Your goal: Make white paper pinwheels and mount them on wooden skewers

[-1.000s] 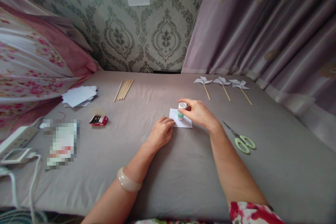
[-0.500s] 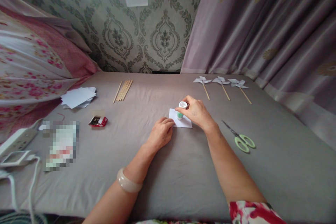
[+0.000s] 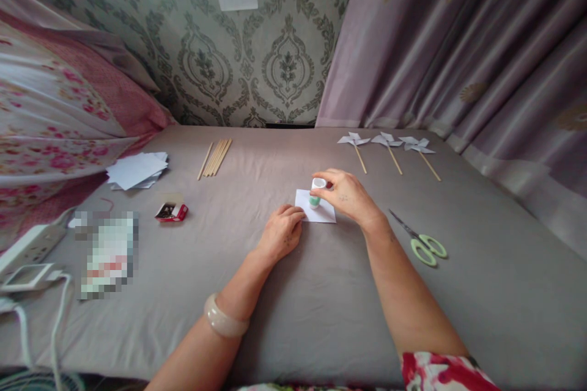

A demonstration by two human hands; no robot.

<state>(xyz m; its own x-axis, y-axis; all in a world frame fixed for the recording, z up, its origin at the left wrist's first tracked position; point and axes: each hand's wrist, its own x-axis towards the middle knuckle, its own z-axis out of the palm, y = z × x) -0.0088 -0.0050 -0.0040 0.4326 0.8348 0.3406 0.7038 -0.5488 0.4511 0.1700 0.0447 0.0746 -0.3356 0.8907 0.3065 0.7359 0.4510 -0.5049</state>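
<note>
A small square of white paper [image 3: 325, 215] lies on the grey cloth in front of me. My left hand [image 3: 282, 232] holds its left edge down, the fingers bent and close together. Between the thumb and fingers of my right hand [image 3: 343, 192] is a glue stick [image 3: 315, 200], white with a green band. It stands upright over the paper, its lower end at the sheet; whether the tip touches is hard to see. Green-handled scissors [image 3: 426, 247] lie to the right of my right forearm.
Three paper pinwheels on sticks [image 3: 389, 153] lie at the back right. Several wooden sticks [image 3: 217, 157] and a stack of white paper [image 3: 137, 170] are at the back left. Nearer are a small red box [image 3: 172, 211], a blurred-out packet [image 3: 110, 253] and a power strip [image 3: 34, 247] with cables.
My right hand has shifted very slightly, with the glue stick still upright over the paper. My left hand and the paper have not visibly moved.
</note>
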